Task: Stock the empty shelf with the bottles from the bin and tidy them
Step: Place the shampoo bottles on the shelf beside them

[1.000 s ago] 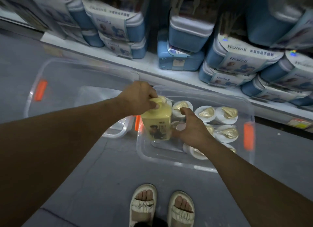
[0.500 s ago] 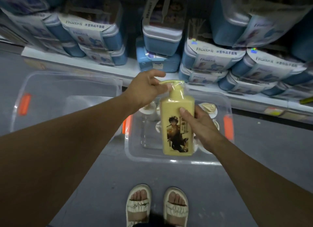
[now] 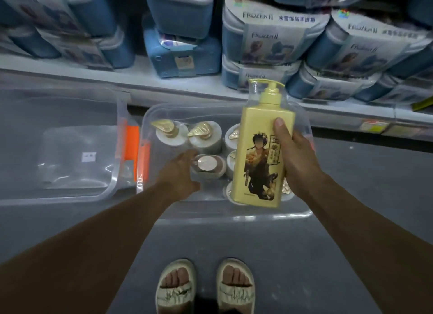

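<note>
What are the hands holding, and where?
The right hand grips the yellow pump bottle by its body. The left hand reaches a bottle in the bin; its hold is unclear.

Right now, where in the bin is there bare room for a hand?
Bare floor runs along the bin's near wall, from the left hand across. The far rows and right side are packed with bottles. The right hand holds the yellow bottle.

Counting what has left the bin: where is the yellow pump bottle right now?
In the head view, right of centre: the right hand holds the yellow pump bottle upright above the clear bin.
</note>
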Demonstrator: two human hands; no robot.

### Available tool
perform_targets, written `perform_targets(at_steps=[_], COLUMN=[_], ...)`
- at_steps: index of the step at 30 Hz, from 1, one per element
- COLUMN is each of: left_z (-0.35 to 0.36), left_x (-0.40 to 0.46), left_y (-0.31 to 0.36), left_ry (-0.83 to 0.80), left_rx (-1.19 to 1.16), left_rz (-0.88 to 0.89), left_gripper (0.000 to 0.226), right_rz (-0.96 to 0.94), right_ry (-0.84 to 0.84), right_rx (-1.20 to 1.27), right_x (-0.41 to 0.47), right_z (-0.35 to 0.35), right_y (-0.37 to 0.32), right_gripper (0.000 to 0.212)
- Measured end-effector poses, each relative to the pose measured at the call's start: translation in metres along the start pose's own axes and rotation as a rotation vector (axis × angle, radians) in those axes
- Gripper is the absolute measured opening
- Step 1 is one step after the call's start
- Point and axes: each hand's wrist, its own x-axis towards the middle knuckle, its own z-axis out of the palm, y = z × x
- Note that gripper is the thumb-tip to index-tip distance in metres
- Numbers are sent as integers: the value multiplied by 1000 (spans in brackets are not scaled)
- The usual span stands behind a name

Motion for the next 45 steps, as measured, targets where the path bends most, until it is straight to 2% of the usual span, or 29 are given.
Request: perform_targets(at_steps=[4, 8, 10, 13, 19, 25, 29, 36, 45], left_z=[17, 27, 28, 23, -6, -60, -99, -174, -286], left_x=[24, 39, 43, 46, 29, -5, -34, -100, -192], left_y=[-7, -12, -14, -12, -10, -4, 12, 52, 119], left_ry=[59, 165, 182, 156, 102, 27, 19, 124, 372], left_rx=[-81, -26, -2, 28, -11, -150, -196, -242, -149], left_rz=[64, 120, 140, 170, 87, 18, 17, 1, 14], left_gripper=[72, 66, 67, 60, 36, 32, 27, 30, 47], right_rz=[0, -17, -6, -6, -5, 4, 4, -42, -180], right_ry=[7, -2, -18, -21, -6, 15, 19, 28, -96], right_rx=[33, 27, 40, 33, -19, -57, -69, -53, -107], right_x=[11, 19, 22, 24, 20, -4, -26, -76, -163], right_z=[1, 2, 4, 7, 13, 13, 14, 23, 26], right_y=[10, 12, 13, 14, 9, -13, -43, -120, -257], right_gripper=[40, 35, 39, 46, 49, 47, 50, 46, 43])
